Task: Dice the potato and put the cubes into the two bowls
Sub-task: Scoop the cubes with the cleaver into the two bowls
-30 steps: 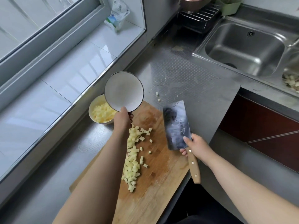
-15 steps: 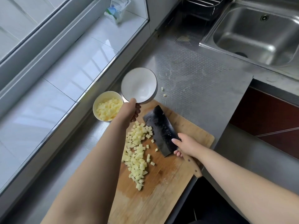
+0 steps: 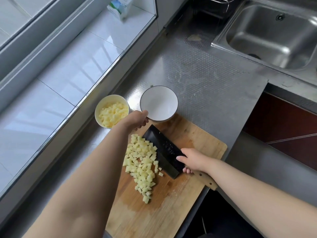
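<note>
My left hand grips the empty white bowl by its near rim, at the wooden board's far edge; my right hand is wrapped round the dark cleaver. The pale potato cubes run in a long heap just left of the blade, so the bowl lies straight beyond them.

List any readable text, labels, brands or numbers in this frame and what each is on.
None can be read.
Carton on the tiled ledge: blue and green print, too blurred to read.
Cleaver blade: faint pale marks near the right hand, not legible as text.
White bowl held by the left hand, bowl of cubes, cutting board, sink: no visible marking.
</note>
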Tool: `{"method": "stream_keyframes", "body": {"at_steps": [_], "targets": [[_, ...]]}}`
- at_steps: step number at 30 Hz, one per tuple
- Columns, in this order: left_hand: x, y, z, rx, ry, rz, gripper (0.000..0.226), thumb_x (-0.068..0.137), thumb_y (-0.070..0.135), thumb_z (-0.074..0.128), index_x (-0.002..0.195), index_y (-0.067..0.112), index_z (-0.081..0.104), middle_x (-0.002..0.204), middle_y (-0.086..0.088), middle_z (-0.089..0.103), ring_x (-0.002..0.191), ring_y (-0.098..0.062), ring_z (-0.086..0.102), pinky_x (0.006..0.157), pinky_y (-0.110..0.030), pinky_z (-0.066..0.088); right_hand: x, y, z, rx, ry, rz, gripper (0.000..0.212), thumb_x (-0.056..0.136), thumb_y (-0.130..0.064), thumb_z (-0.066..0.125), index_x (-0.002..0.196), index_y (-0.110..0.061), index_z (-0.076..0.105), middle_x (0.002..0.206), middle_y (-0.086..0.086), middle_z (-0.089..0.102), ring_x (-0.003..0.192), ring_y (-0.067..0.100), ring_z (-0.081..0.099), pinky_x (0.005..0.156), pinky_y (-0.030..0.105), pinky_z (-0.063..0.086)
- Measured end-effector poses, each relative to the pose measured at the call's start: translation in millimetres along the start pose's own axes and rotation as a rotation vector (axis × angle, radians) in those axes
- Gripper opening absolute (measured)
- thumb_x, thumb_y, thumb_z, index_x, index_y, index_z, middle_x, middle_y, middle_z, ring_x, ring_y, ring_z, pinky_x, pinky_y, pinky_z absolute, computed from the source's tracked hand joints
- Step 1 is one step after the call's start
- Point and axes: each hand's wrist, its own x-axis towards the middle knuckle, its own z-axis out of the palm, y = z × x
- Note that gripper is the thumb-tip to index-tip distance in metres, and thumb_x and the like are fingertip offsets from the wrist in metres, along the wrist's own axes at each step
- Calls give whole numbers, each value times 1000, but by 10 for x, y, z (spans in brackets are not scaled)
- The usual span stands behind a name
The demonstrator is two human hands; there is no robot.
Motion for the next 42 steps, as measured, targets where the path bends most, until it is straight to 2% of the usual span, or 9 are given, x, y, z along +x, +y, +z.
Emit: {"method": "stream_keyframes", "body": {"at_steps": [11, 17, 19, 21, 24, 29, 33, 36, 42], "targets": [[-25, -146, 56, 127, -87, -40, 40, 98, 35, 28, 84, 9, 55, 69, -3, 43, 59, -17, 32, 58, -31, 28, 11, 67, 78, -26, -8, 16, 56, 102, -33, 44, 152, -15, 24, 101, 1, 64, 68, 8, 64, 65, 25, 56], [-166, -432, 203, 380, 437, 179, 61, 100, 55, 16, 81, 13, 56, 83, -3, 57, 84, -22, 51, 74, -37, 39, -8, 108, 138, -19, 3, 44, 58, 102, -35, 44, 152, -17, 21, 105, 3, 64, 72, 11, 65, 74, 33, 59], [-194, -677, 358, 398, 584, 285, 55, 100, 49, 20, 103, 14, 62, 107, -5, 59, 105, -25, 47, 88, -39, 40, -33, 115, 168, -7, 9, 40, 57, 102, -33, 43, 152, -15, 22, 106, 3, 63, 71, 10, 64, 73, 32, 58], [-183, -907, 517, 414, 522, 355, 49, 102, 42, 26, 127, 14, 59, 135, -8, 52, 129, -26, 40, 108, -40, 31, -41, 129, 202, -2, 25, 42, 57, 102, -33, 43, 152, -15, 23, 101, 2, 64, 70, 10, 64, 72, 31, 57], [-263, -1151, 700, 328, 418, 414, 54, 101, 44, 24, 136, 14, 53, 149, -5, 41, 138, -22, 34, 114, -38, 26, -29, 162, 270, -13, 45, 51, 54, 102, -35, 43, 149, -14, 28, 98, 4, 65, 70, 12, 64, 73, 36, 59], [-463, -1304, 989, 61, 561, 456, 50, 99, 38, 26, 131, 15, 56, 136, 0, 53, 127, -14, 45, 108, -33, 34, -71, 193, 386, -25, 106, 68, 52, 102, -38, 43, 146, -13, 32, 90, 4, 65, 74, 15, 68, 70, 35, 59], [-482, -1310, 1091, 1, 621, 410, 55, 98, 43, 23, 134, 15, 55, 137, -1, 53, 129, -14, 42, 110, -31, 29, -129, 183, 501, -39, 144, 84, 33, 102, -38, 42, 122, -13, 48, 85, 3, 65, 78, 17, 71, 70, 38, 60], [-465, -1270, 1147, -62, 647, 364, 62, 95, 49, 21, 136, 13, 51, 138, -4, 51, 132, -19, 40, 113, -41, 29, -138, 167, 636, -9, 158, 102, 26, 101, -40, 42, 107, -16, 50, 80, 3, 66, 77, 19, 71, 71, 39, 60], [-478, -1175, 1257, -269, 646, 322, 62, 96, 46, 19, 139, 10, 47, 140, -7, 46, 133, -18, 38, 114, -35, 26, -103, 114, 1005, 119, 146, 38, 24, 102, -36, 43, 84, -21, 45, 75, 3, 66, 65, 18, 67, 69, 38, 59]]}}
